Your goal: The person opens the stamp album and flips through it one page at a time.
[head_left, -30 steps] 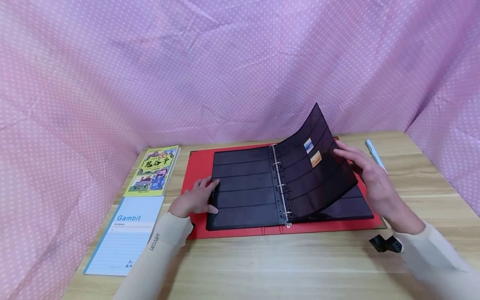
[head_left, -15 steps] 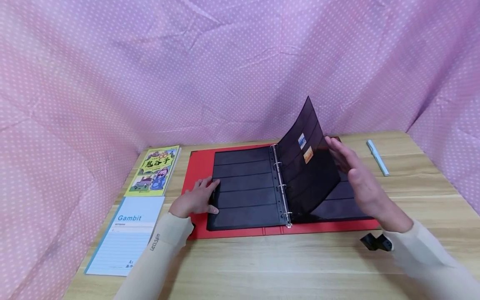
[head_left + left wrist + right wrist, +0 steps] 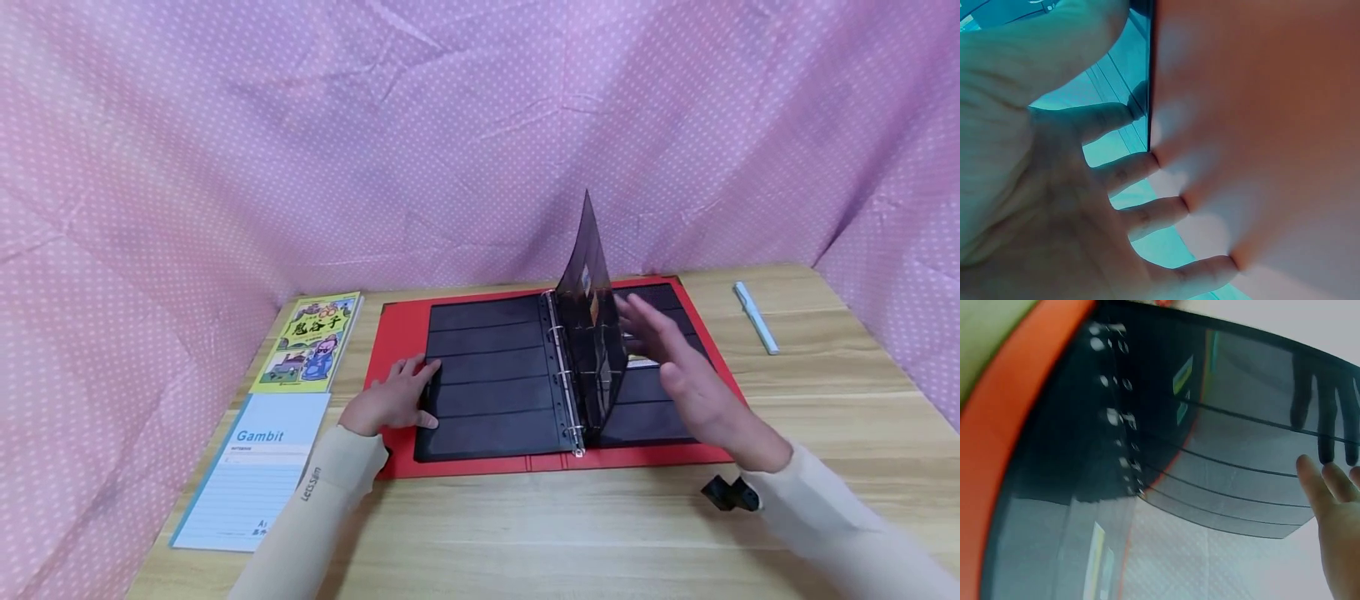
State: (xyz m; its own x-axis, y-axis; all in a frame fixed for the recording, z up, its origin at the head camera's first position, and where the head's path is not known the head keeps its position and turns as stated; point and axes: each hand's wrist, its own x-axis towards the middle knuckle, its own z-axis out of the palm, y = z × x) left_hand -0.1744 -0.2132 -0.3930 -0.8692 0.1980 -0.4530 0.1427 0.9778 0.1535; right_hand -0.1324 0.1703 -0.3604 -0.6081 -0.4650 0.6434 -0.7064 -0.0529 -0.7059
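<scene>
Raised black pg (image 3: 602, 337), at binder's centre, stands near upright & slightly curved from the rings (image 3: 566, 375) of the red binder (image 3: 401, 333), upper corner toward 12 o'c.; two small inserts (image 3: 595, 308) show on it. R hand (image 3: 693, 387), approx. 3 o'c. of the pg: fingers straight, slightly apart, pinching nothing; contact w/ pg can't be told. Main risk: w/o a pinch, pg may spring back to 3 o'c. if support drops. Too hard a push could crease it or strain its holes. Inserts may slip b/c their strips tip w/ the pg.

L hand (image 3: 393, 398), at 9 o'c. edge of the L pg (image 3: 491, 371): fingers spread wide, resting on the cover, thumb over the edge. Were the pg to fall to 9 o'c., thumb could be caught; if pressure is slack, binder may slide.

Pale strip (image 3: 642, 362), near R hand on the R pgs (image 3: 652, 417), could get nudged. Pen (image 3: 756, 318) on the counter (image 3: 525, 533), approx. 2 o'c.: well apart, low risk. Yellow booklet (image 3: 306, 342), approx. 10 o'c.; lined notebook (image 3: 251, 471), approx. 8 o'c., partly hidden by the L sleeve (image 3: 330, 471), may shift if cloth drags.
</scene>
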